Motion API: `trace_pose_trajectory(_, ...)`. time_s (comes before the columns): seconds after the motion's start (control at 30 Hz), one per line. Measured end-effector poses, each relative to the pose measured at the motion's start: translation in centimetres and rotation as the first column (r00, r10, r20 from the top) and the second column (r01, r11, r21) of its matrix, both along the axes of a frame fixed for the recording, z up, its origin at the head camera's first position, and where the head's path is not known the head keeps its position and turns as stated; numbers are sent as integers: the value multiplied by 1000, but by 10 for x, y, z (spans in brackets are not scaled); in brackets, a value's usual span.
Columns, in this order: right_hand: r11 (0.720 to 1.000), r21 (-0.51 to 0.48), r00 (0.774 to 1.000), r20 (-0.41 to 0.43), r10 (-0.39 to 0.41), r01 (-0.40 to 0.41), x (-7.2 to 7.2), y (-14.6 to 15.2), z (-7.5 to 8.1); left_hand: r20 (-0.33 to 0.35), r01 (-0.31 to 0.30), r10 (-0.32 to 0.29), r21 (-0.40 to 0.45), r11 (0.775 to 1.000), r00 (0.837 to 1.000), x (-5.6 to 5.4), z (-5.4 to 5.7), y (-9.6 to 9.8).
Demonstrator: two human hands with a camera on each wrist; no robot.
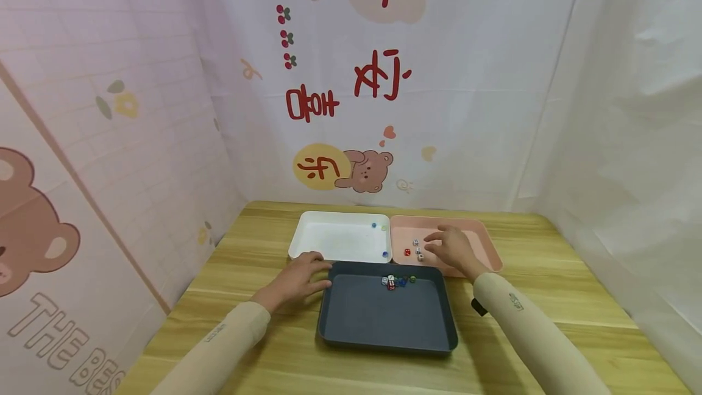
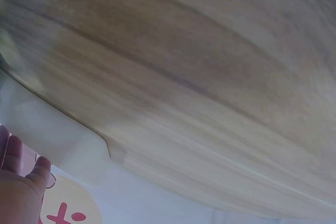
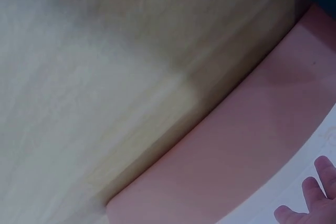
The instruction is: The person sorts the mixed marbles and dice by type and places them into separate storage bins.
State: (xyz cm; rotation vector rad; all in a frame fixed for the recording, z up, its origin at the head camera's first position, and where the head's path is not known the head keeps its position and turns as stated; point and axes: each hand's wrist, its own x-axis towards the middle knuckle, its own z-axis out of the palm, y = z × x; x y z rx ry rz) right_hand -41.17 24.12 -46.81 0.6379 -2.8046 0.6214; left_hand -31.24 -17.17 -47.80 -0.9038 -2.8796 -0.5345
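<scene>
While the right hand [image 1: 452,249], fingers loosely spread, hovers over the pink tray [image 1: 484,245] near a red die [image 1: 407,252] and white dice [image 1: 415,242], the relaxed left hand [image 1: 298,277] lies at the far-left corner of the dark grey tray [image 1: 386,322]. That tray, longest left to right, holds clustered dice [image 1: 391,283], partly overlapping. The white tray [image 1: 334,236] holds blue pieces [image 1: 385,254] too small to identify.

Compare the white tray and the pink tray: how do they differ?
Colour: the white tray is white, while the pink tray is salmon pink.
Contents: the white tray holds small blue pieces; the pink tray holds a red die and paler dice.
Hand: the right hand is over the pink tray, not the white tray.
Shared: both are shallow, rectangular and side by side.
</scene>
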Motion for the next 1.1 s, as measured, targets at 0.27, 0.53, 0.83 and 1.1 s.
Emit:
trace_pose_trajectory(0.27, 996, -68, 998, 4, 59, -59, 10, -10, -1, 12, 0, 0, 7, 1000, 1000, 2, 2, 0)
trace_pose_trajectory(0.53, 991, -93, 996, 14, 93, -91, 20, -23, 2, -15, 0, 0, -6, 1000, 1000, 0, 0, 0)
trace_pose_trajectory(0.83, 981, -106, 987, -24, 158, -160, 30, -35, -3, -10, -1, 1, 0, 1000, 1000, 1, -1, 0)
trace_pose_trajectory(1.1, 981, -107, 986, 4, 164, -163, 43, -46, -6, -12, -7, 7, -3, 1000, 1000, -1, -3, 0)
